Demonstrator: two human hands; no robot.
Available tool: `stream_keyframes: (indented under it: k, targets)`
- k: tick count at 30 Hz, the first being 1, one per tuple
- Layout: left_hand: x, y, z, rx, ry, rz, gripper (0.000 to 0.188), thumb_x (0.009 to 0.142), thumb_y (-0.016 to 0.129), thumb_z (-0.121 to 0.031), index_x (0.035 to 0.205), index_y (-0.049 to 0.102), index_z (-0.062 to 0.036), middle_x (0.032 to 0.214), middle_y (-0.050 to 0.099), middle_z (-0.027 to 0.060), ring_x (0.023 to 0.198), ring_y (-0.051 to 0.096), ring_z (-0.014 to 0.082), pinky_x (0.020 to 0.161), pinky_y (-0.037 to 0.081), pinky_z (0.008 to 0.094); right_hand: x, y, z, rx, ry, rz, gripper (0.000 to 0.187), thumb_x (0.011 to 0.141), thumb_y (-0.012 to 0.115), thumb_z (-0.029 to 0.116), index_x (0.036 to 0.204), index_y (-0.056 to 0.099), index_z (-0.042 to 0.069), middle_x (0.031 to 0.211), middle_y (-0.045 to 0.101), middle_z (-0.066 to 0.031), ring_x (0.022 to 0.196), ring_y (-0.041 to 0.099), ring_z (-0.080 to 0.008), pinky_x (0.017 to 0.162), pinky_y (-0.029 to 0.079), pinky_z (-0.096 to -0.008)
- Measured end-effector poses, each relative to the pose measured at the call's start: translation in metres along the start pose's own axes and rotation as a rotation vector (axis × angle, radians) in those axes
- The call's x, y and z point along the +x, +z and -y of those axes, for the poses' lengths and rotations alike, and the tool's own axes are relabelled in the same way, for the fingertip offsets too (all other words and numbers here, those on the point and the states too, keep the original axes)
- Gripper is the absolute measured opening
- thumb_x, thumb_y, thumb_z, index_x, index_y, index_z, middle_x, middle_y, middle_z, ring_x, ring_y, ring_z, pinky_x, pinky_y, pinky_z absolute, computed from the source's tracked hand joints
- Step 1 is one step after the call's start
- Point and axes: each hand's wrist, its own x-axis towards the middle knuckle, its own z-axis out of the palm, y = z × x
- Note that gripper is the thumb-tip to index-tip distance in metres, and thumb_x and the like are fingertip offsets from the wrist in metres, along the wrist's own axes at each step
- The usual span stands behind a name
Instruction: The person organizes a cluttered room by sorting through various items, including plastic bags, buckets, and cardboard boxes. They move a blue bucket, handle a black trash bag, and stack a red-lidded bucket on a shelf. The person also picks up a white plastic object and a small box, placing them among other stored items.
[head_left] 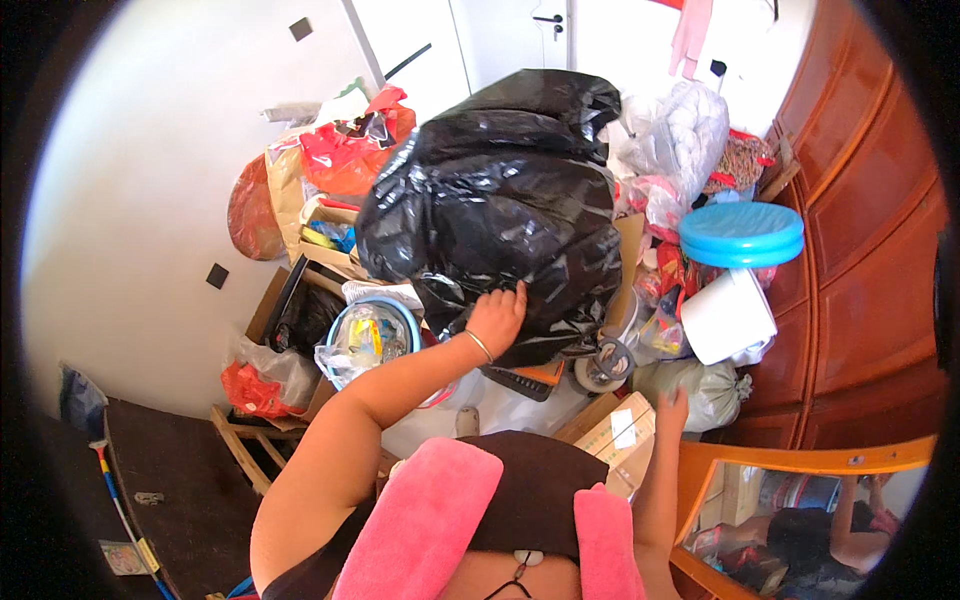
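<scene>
head view: a big black plastic bag [500, 210] bulges up from the cluttered floor [408, 432], straight ahead of the person, with white doors [505, 35] beyond it. the left hand [496, 318] lies low on the near side of the bag, its fingers bent against the wrinkled plastic; whether they pinch a fold or only press, i cannot tell. the right hand [673, 405] is blurred and apart from the bag, just beside a tied grey-green sack [700, 395] and the end of a long cardboard box [600, 440]; whether it touches either, and whether its fingers are open or closed, does not show.

the main worry is the plastic. it looks thin and taut in places, so a hard pull at one spot could tear it and spill whatever is inside. with only one hand on it, such a bulky load could also roll or lean sideways. to the left, a blue bucket [412, 322] stuffed with clear plastic [362, 335] stands close enough to be knocked over. to the right, a blue round thing [740, 235] seems to rest above a tilted white bin [725, 318], and a bump might bring both down. footing is another risk: one shoe [467, 421] shows in a small gap among the piles, and stepping carelessly there could mean a stumble.
</scene>
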Motion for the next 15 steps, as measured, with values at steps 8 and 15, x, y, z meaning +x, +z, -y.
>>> stream_keyframes:
  k: [8,15]
  targets:
    - [-0.034,-0.032,0.005,-0.128,0.103,0.013,0.055,0.075,0.045,-0.015,0.124,0.039,0.0105,0.085,0.05,0.0123,0.078,0.047,0.0235,0.065,0.039,0.0327,-0.007,0.03,0.441,0.011,-1.265,-0.011,0.093,0.063,0.071,0.019,0.136,0.018,-0.004,0.137,0.03,-0.0202,0.128,0.024,-0.0349,0.105,0.016,-0.0473]
    - [-0.093,-0.037,0.083,-0.598,0.346,-0.067,0.059,0.073,0.054,-0.021,0.126,0.041,-0.0007,0.124,0.042,0.0236,0.113,0.042,0.0366,0.096,0.033,0.0437,0.001,0.066,0.443,-0.436,-1.422,0.383,0.023,0.054,0.064,0.01,0.071,0.05,0.002,0.074,0.049,-0.0106,0.082,0.048,-0.0315,0.083,0.036,-0.0444]
